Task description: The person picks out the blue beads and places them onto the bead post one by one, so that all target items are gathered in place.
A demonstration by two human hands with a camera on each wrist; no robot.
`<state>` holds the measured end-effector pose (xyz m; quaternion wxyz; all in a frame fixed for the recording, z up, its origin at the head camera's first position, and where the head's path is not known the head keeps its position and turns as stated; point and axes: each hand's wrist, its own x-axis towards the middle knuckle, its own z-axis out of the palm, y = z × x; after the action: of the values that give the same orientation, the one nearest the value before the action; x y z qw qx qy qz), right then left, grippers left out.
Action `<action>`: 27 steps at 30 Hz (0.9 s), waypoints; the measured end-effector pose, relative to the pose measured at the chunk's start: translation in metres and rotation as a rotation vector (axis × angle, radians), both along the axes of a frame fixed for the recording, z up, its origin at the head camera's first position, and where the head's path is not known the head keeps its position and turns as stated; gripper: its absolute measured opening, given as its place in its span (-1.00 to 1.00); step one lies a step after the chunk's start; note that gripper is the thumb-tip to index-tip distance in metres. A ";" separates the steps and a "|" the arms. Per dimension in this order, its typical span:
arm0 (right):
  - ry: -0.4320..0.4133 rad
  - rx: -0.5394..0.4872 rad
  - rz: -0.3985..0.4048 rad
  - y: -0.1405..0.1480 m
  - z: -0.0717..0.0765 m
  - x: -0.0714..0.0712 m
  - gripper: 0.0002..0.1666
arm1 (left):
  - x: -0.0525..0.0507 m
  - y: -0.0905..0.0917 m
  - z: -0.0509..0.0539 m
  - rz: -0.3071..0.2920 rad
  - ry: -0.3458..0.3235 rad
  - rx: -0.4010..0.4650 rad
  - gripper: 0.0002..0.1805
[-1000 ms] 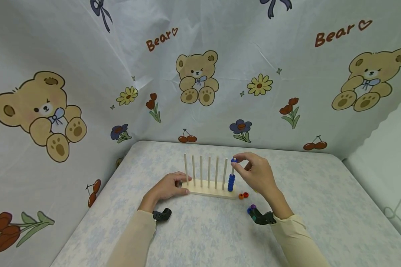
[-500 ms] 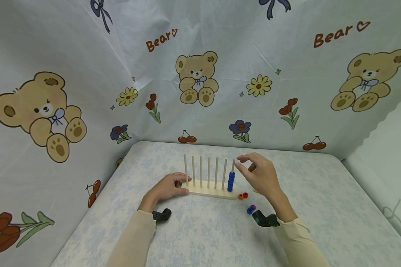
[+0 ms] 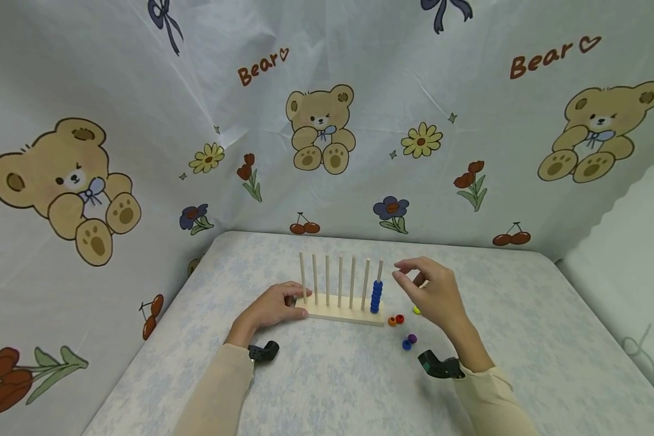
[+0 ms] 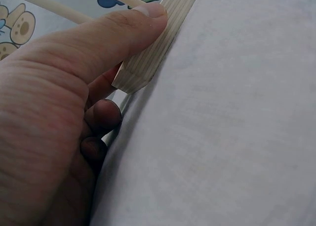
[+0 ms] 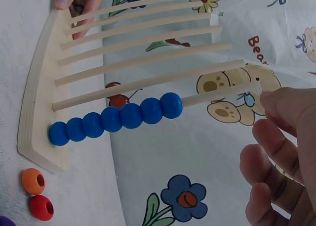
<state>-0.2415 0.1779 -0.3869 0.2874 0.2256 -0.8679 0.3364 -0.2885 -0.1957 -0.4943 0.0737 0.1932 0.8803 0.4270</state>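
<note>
A wooden peg stand with a flat base and several upright pegs rests on the table. Several blue beads are stacked on its rightmost peg; the other pegs carry none. My left hand grips the base's left end, thumb on top in the left wrist view and the other fingers partly hidden behind the wood. To the right of the beaded peg, my right hand is in the air with fingers loosely bent, holding nothing and apart from the stand.
Beside the base's right end lie an orange bead and a red bead. Nearer me are a purple bead and a loose blue bead. A yellow bead sits close to my right wrist. A bear-print curtain hangs behind the table.
My right hand let go of a blue bead at the peg's top; the bead dropped onto the stack. That hand then drew away to the right. My left hand stayed put.
</note>
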 end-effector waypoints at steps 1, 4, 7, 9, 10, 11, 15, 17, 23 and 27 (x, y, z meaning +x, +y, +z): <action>-0.005 -0.004 0.008 0.002 -0.001 0.001 -0.81 | 0.000 0.000 0.000 0.002 -0.001 0.000 -0.51; -0.033 -0.004 0.041 0.009 -0.005 0.003 -0.82 | 0.000 0.000 0.001 0.008 0.001 -0.001 -0.51; -0.075 0.014 0.066 0.015 -0.009 0.006 -0.84 | 0.000 0.000 0.001 0.008 0.002 0.000 -0.51; -0.106 0.029 0.083 0.018 -0.012 0.008 -0.84 | 0.000 0.000 0.001 0.002 0.001 -0.002 -0.50; -0.122 0.035 0.092 0.020 -0.014 0.009 -0.84 | 0.001 0.000 0.001 0.000 0.000 -0.005 -0.50; -0.138 0.040 0.103 0.022 -0.016 0.010 -0.83 | 0.001 0.000 0.001 -0.002 -0.001 -0.009 -0.50; -0.211 0.071 0.127 0.026 -0.022 0.011 -0.83 | 0.001 0.000 0.000 0.001 -0.007 -0.011 -0.50; -0.263 0.092 0.128 0.028 -0.024 0.011 -0.84 | 0.001 0.000 -0.001 0.005 -0.006 -0.008 -0.49; -0.495 0.146 0.170 0.033 -0.029 0.012 -0.86 | -0.001 -0.002 0.000 0.007 0.003 -0.003 -0.49; -0.610 0.191 0.224 0.038 -0.031 0.014 -0.83 | 0.000 -0.001 -0.001 0.002 0.002 0.003 -0.50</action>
<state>-0.2277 0.2155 -0.4183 -0.0466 0.2344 -0.9113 0.3353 -0.2887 -0.1967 -0.4952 0.0720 0.1928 0.8800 0.4282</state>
